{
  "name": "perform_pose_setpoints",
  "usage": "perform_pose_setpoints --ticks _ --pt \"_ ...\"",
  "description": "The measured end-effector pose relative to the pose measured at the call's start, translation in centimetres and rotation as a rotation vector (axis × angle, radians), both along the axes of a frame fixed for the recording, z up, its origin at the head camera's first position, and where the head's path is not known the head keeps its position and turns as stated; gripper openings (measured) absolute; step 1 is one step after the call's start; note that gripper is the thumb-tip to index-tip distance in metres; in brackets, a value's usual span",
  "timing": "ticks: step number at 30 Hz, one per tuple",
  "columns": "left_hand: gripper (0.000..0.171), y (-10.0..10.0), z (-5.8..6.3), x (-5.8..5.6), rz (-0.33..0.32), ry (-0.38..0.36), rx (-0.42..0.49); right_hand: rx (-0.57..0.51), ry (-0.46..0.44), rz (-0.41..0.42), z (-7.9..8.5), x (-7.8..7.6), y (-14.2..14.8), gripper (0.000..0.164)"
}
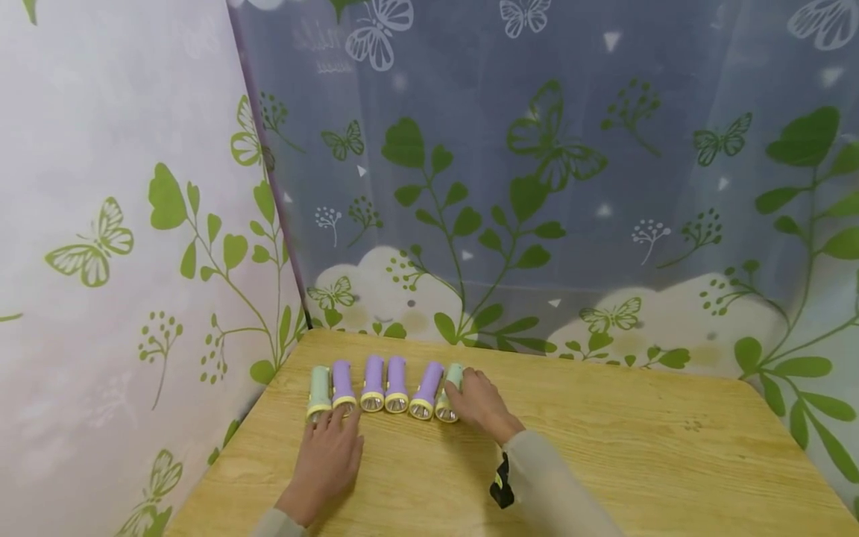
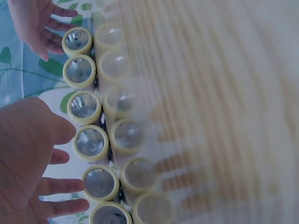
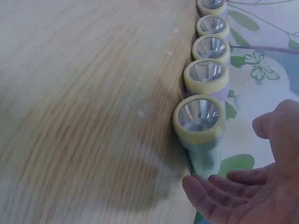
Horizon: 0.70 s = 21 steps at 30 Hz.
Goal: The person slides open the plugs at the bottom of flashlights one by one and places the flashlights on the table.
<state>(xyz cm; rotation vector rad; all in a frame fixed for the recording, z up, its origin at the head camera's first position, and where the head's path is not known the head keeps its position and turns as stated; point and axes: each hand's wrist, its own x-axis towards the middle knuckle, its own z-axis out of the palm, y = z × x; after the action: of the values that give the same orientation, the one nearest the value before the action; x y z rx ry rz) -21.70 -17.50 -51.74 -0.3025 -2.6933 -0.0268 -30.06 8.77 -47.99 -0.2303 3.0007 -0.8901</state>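
Several flashlights with pale yellow rims lie in a row, lenses facing me. At the left end of the row is a green flashlight [image 1: 319,386], with a purple flashlight [image 1: 341,379] beside it. My left hand [image 1: 327,455] is by the lens ends of these two, fingers extended and slightly spread. Another green flashlight [image 3: 205,157] forms the right end, next to a purple flashlight [image 1: 428,382]. Beside it is my right hand [image 1: 485,403], its fingers loosely bent near the flashlight's body without closing round it. Two more purple flashlights, including one [image 1: 373,377], lie mid-row.
The row stands toward the back of a light wooden table [image 1: 637,447]. Behind it hangs a blue-grey curtain [image 1: 483,186] printed with leaves and butterflies. A pale printed curtain [image 1: 101,149] runs along the left side. The right wrist carries a black strap [image 1: 502,483].
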Motion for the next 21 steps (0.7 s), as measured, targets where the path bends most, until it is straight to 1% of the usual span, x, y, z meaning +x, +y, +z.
perform_pose_setpoints --ticks 3,7,12,19,21 --pt "0.046 -0.2 0.2 0.0 0.007 0.000 -0.008 -0.055 -0.036 -0.031 0.1 -0.2 -0.3 0.052" --pt "0.044 -0.3 0.5 -0.1 0.003 0.015 -0.007 -0.116 -0.090 -0.063 0.2 -0.2 -0.7 0.045" --pt "0.038 -0.4 0.8 -0.3 -0.009 0.042 -0.005 -0.144 -0.113 -0.091 0.3 -0.3 -1.2 0.035" --pt "0.038 -0.6 1.1 -0.7 -0.005 0.000 0.042 -0.197 -0.152 -0.129 -0.7 -0.9 -1.5 0.031" --pt "0.038 -0.7 1.2 -0.8 -0.008 0.001 0.066 -0.207 -0.154 -0.141 -1.0 -0.9 -1.6 0.030"
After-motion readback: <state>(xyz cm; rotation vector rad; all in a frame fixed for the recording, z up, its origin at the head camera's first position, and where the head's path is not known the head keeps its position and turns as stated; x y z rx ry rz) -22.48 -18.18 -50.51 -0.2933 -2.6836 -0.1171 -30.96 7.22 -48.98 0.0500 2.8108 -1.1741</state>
